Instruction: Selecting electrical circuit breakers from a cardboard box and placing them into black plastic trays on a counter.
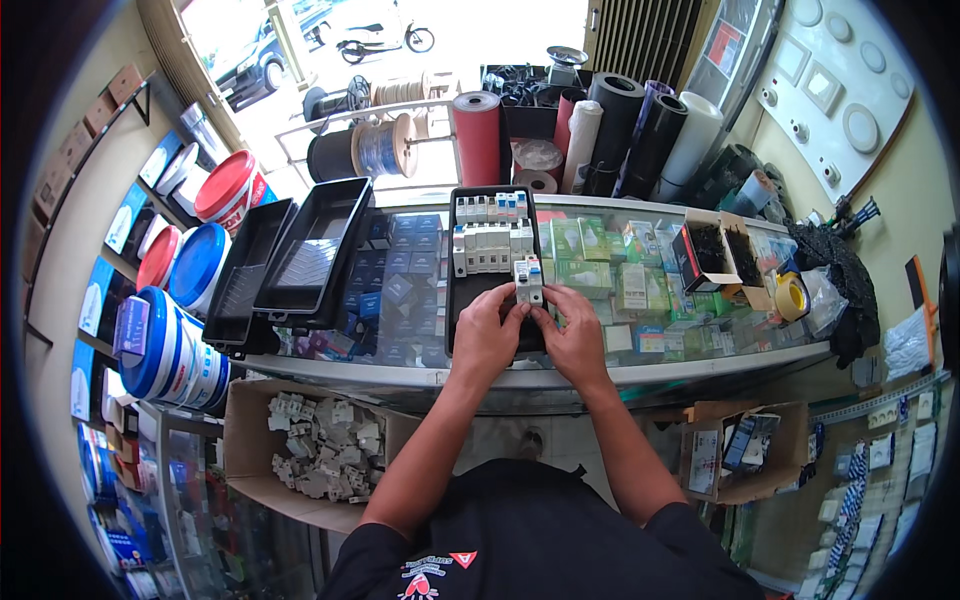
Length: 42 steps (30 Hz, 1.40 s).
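My left hand (pixel 489 324) and my right hand (pixel 573 328) meet over a long black tray (pixel 480 300) on the glass counter. Between their fingertips they grip a white circuit breaker (pixel 528 280), apparently a two-pole unit, with its front facing up. Beyond it in the tray stand two rows of breakers. The far row of miniature circuit breakers (pixel 491 205) includes blue switches towards the right. The closer row of breakers (pixel 491 247) has grey and white bodies. My fingers partly hide the held breaker's lower edge and the tray floor beneath.
Black paint trays (pixel 311 255) lie left on the glass display counter (pixel 675 373). At right are an opened carton (pixel 709 251) and yellow tape (pixel 791 296). Below left, a cardboard box (pixel 247 450) holds many white pieces. Rolls of sheeting (pixel 616 127) stand behind the counter.
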Available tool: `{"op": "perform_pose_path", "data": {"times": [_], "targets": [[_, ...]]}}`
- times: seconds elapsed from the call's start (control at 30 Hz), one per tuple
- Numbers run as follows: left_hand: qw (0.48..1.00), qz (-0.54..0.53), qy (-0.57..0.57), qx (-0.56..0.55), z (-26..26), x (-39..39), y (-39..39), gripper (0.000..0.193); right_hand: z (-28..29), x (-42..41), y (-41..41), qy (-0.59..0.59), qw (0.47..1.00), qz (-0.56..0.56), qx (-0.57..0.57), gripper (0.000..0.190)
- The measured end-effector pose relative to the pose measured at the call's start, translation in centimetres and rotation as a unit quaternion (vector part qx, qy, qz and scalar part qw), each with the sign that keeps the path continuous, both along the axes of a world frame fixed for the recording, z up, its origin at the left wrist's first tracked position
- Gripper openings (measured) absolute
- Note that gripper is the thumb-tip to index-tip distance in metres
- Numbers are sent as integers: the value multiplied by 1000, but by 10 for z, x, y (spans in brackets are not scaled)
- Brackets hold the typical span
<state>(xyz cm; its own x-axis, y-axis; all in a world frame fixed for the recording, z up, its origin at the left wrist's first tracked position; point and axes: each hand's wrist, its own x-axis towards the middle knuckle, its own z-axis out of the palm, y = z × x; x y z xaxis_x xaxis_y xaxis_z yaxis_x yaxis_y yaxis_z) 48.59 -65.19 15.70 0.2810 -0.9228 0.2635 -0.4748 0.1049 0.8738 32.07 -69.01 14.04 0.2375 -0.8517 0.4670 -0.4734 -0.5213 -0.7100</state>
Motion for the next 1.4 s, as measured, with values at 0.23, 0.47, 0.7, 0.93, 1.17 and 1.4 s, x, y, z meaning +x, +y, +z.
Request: {"op": "perform_pose_path", "data": {"times": [0.23, 0.47, 0.7, 0.93, 1.17, 1.4], "targets": [[1000, -5, -17, 24, 4, 1, -2, 32, -2, 1, 1, -14, 1000, -2, 16, 37], [997, -32, 31, 60, 16, 2, 7, 37, 5, -1, 10, -8, 1000, 2, 1, 37], [999, -32, 0, 36, 15, 3, 8, 38, 3, -3, 11, -24, 999, 10, 30, 36], [997, -53, -24, 42, 18, 8, 9, 70, 0, -5, 13, -21, 999, 20, 28, 35], [993, -99, -37, 56, 16, 11, 8, 80, -2, -9, 15, -27, 999, 21, 26, 35], [995, -77, -44, 37, 10, 11, 13, 76, 0, -11, 20, -11, 1000, 6, 12, 33]]}}
